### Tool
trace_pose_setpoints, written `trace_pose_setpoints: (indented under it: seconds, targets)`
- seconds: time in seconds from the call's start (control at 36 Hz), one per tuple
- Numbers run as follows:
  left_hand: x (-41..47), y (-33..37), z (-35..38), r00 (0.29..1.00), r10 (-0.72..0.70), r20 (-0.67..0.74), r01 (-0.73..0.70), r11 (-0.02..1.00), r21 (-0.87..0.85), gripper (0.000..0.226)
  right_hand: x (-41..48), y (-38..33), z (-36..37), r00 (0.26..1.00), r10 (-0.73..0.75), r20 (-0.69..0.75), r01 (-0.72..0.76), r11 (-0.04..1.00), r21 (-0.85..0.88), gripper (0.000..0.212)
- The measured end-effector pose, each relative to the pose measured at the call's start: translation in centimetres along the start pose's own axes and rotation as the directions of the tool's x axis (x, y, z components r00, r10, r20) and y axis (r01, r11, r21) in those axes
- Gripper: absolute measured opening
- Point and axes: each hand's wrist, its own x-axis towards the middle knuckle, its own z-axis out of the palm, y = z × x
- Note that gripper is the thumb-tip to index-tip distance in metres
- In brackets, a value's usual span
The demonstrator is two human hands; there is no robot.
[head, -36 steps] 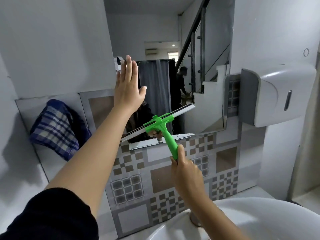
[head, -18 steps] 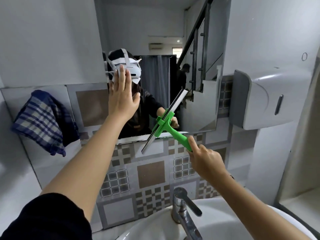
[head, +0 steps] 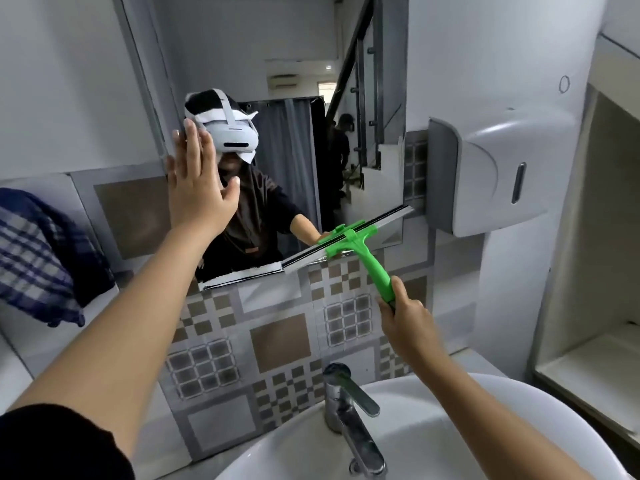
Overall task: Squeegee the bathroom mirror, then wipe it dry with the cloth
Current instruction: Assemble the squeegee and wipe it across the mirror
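The bathroom mirror (head: 298, 57) hangs on the wall ahead, above patterned tiles. My left hand (head: 197, 188) lies flat and open against the mirror's left side, fingers up. My right hand (head: 407, 318) grips the lower end of the green squeegee (head: 358, 251). Its blade lies tilted across the mirror's bottom right corner, right end higher, with the left end past the lower edge onto the tiles. A blue checked cloth (head: 38, 258) hangs bunched on the wall at the far left, away from both hands.
A white wall dispenser (head: 498, 174) sticks out just right of the mirror. Below are a white basin (head: 450, 441) and a chrome tap (head: 349, 407). A white recessed shelf (head: 595, 344) is at the right edge.
The squeegee blade has swung from steeply tilted to nearly level and shifted right to the mirror's bottom right corner. My left hand stays flat on the glass. The view has moved closer.
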Motion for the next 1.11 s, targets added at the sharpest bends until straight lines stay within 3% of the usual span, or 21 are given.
trace_pose_setpoints:
  seconds: [0.19, 0.44, 0.83, 1.11]
  targets:
    - [0.0, -0.2, 0.1, 1.000, 0.017, -0.008, -0.017, 1.000, -0.007, 0.078, -1.0, -1.3, 1.2, 0.989, 0.149, 0.009, -0.147, 0.964, 0.220, 0.040]
    - [0.1, -0.6, 0.2, 0.999, 0.032, -0.025, -0.032, 0.999, -0.004, 0.077, -2.1, -4.3, 2.6, 0.969, 0.247, 0.006, -0.217, 0.839, 0.498, 0.012]
    - [-0.2, -1.3, -0.3, 0.995, 0.100, -0.013, -0.100, 0.995, 0.006, 0.079, -3.0, -7.8, 3.1, 0.951, 0.308, 0.010, -0.266, 0.805, 0.530, 0.013]
    - [-0.4, -2.3, -0.5, 0.987, 0.160, 0.009, -0.160, 0.987, -0.001, 0.079, -5.1, -11.7, 5.8, 0.960, 0.273, 0.056, -0.262, 0.816, 0.515, 0.014]
